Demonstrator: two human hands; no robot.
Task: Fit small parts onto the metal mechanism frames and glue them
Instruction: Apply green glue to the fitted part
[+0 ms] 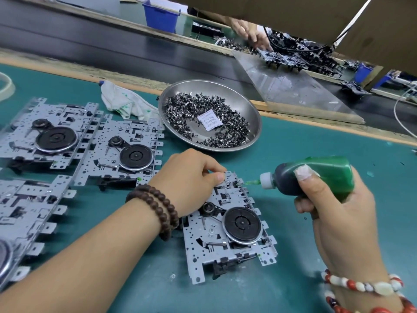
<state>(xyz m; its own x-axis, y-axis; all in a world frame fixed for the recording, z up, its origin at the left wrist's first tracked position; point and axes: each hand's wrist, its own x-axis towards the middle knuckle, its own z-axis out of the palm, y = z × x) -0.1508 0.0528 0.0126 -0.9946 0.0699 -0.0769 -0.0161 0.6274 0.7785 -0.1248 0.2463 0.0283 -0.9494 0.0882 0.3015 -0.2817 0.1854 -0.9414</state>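
A metal mechanism frame (228, 242) with a black flywheel lies on the green mat in front of me. My left hand (191, 179) grips its far left corner, thumb on top of the plate. My right hand (338, 213) holds a green glue bottle (316, 177) on its side. The bottle's green nozzle tip (250, 183) touches the frame's far right edge, where a small part sits. Three more frames (126, 150) lie to the left. A steel bowl (252, 114) of several small dark parts stands behind.
A stained white rag (121, 100) lies left of the bowl. A black conveyor belt (112, 46) runs behind the mat. Another person's hand (252, 35) works across the belt among black mechanisms. A clear plastic sheet (293, 86) leans over the belt's near edge.
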